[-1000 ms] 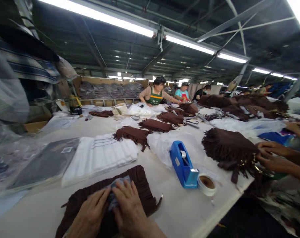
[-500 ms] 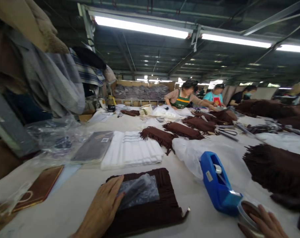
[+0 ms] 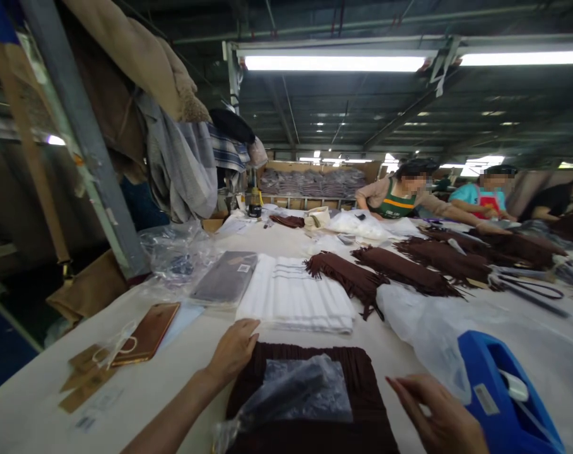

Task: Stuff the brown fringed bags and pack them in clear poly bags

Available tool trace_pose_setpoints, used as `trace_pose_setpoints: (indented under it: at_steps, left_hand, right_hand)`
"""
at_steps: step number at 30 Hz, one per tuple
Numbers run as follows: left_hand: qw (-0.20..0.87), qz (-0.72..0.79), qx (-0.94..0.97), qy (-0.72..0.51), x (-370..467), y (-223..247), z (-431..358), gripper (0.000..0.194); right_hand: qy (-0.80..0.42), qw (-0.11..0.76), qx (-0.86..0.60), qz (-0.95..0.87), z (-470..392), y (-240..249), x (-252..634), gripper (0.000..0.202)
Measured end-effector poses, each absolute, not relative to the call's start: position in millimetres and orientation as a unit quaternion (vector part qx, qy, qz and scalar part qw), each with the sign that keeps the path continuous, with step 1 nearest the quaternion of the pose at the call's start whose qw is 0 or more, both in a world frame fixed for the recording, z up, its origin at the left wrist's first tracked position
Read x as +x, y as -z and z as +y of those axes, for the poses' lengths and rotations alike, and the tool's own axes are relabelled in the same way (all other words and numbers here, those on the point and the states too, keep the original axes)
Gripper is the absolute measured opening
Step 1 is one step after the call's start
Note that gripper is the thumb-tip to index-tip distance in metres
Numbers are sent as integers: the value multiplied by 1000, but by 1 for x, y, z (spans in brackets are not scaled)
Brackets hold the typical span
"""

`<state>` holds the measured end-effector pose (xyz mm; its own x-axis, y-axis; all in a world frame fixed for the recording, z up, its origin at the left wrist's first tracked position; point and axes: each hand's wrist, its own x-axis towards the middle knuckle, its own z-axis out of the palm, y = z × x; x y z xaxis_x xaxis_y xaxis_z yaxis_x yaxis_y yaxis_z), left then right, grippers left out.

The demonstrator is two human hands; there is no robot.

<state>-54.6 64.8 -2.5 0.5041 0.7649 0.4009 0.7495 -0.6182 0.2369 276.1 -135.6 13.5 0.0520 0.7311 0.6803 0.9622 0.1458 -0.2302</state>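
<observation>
Lying flat: folded dark-brown fabric, crinkled clear bag atop; left hand, right hand: grip unclear.

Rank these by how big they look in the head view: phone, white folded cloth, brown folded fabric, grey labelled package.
Brown folded fabric
White folded cloth
Phone and grey labelled package: too alike to rank

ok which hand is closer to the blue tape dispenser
Right. The right hand is immediately beside the blue tape dispenser; the left hand is farther off, at the far left corner of the folded brown cloth.
</observation>
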Motion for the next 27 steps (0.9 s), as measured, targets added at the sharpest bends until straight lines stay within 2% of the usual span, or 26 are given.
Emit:
trace_pose_setpoints:
  at_steps: [3, 7, 10, 13, 19, 23, 27]
  left_hand:
    - [2, 411, 882, -232, -39, 11, 89, 36]
    - [-17, 379, 895, -234, -32, 35, 119, 40]
    - [-55, 342, 904, -250, -37, 53, 133, 38]
    - [-82, 331, 906, -251, -38, 55, 135, 34]
    - [-9, 386, 908, -165, -25, 30, 133, 37]
    - [-40, 333, 912, -238, -32, 47, 149, 37]
    - [-112, 285, 903, -301, -33, 70, 166, 45]
  right_hand:
    - [139, 292, -645, -693, -63, -20, 240, 35]
    - [124, 241, -623, -734, 10, -13, 235, 13]
    - [126, 217, -636, -730, 44, -5, 249, 20]
    - [110, 198, -643, -732, 61, 1, 259, 23]
    - [58, 158, -579, -798, 60, 12, 258, 33]
    - [73, 130, -564, -812, 62, 21, 257, 29]
    - [81, 107, -546, -827, 69, 23, 256, 38]
